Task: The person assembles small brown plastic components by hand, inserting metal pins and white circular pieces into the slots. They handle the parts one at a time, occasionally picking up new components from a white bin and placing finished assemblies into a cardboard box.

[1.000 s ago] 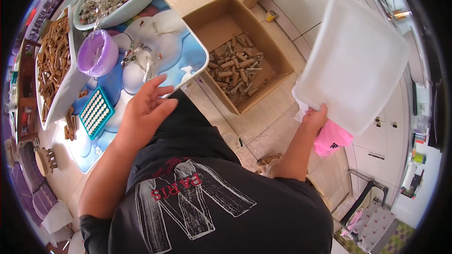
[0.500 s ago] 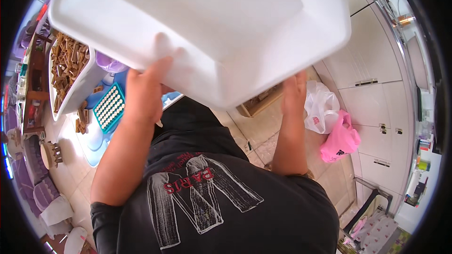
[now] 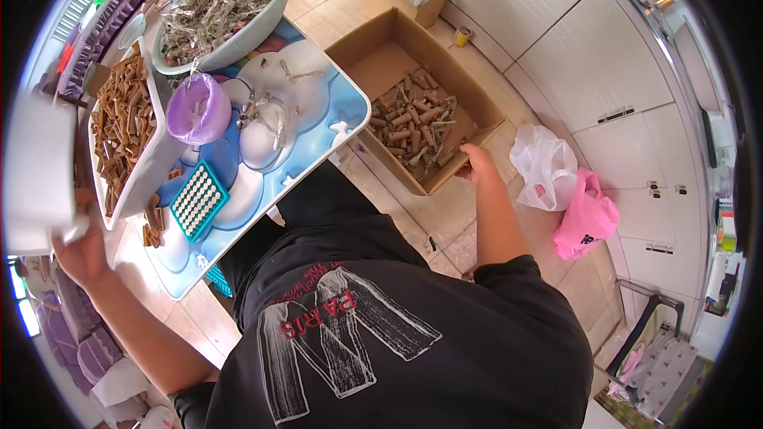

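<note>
At the far left, my left hand [image 3: 83,256] grips the edge of a white plastic tub [image 3: 38,179], which is blurred by motion and cut off by the picture's rim. To the right, my right hand [image 3: 479,164] has its fingers on the near right corner of an open cardboard box [image 3: 362,52] on the floor. Small brown rolls [image 3: 413,115], some with clear wrap, lie heaped in the box's near half. The inside of the tub is not visible.
A low blue patterned table [image 3: 298,179] carries a teal rack of round white pieces [image 3: 199,201], a purple-lined bowl [image 3: 199,111] and a large basin [image 3: 282,0] of wrapped pieces. Brown sticks [image 3: 119,123] fill another white tub. White [image 3: 544,167] and pink bags [image 3: 586,218] stand by the cabinets.
The white tub has swung from in front of me, where both hands were on it, to the far left in my left hand. My right hand has left it for the cardboard box.
</note>
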Demonstrator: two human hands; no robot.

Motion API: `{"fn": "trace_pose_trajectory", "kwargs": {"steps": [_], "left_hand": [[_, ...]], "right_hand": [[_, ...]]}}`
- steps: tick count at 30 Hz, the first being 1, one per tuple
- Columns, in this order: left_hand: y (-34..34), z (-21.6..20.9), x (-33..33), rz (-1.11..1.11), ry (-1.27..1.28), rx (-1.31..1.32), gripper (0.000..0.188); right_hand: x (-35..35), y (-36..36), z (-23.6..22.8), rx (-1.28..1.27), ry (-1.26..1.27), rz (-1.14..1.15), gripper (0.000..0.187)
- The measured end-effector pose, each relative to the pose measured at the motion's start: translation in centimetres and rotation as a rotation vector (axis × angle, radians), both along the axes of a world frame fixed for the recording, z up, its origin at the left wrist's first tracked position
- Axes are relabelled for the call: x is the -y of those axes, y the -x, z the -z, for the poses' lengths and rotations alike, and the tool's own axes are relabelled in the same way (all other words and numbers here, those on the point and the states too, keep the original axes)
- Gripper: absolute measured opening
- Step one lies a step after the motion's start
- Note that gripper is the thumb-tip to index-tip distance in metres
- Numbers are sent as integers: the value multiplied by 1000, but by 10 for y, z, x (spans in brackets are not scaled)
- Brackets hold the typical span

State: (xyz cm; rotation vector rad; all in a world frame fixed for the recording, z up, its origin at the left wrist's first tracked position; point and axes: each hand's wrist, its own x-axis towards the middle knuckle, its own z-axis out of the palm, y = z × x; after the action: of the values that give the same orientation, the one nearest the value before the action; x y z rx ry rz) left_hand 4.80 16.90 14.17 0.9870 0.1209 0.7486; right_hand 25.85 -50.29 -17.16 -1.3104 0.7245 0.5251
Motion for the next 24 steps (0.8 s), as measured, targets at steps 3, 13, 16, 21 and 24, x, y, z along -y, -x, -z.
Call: {"fn": "trace_pose_trajectory", "kwargs": {"steps": [3,13,16,21,24], "left_hand": [[7,-12,18,398,638,549,60],[-1,-13,49,323,774,1037,70],[-3,-20,63,385,777,998,77],[-8,-5,70,461,718,693,82],[-17,-1,72,494,610,421,78]], "right_hand": [[17,3,22,-22,-39,61,40],[66,78,12,185,-297,590,42],[91,93,45,182,-313,774,38],[98,126,83,85,-174,1124,26],[98,152,123,-63,-140,1186,21]]}}
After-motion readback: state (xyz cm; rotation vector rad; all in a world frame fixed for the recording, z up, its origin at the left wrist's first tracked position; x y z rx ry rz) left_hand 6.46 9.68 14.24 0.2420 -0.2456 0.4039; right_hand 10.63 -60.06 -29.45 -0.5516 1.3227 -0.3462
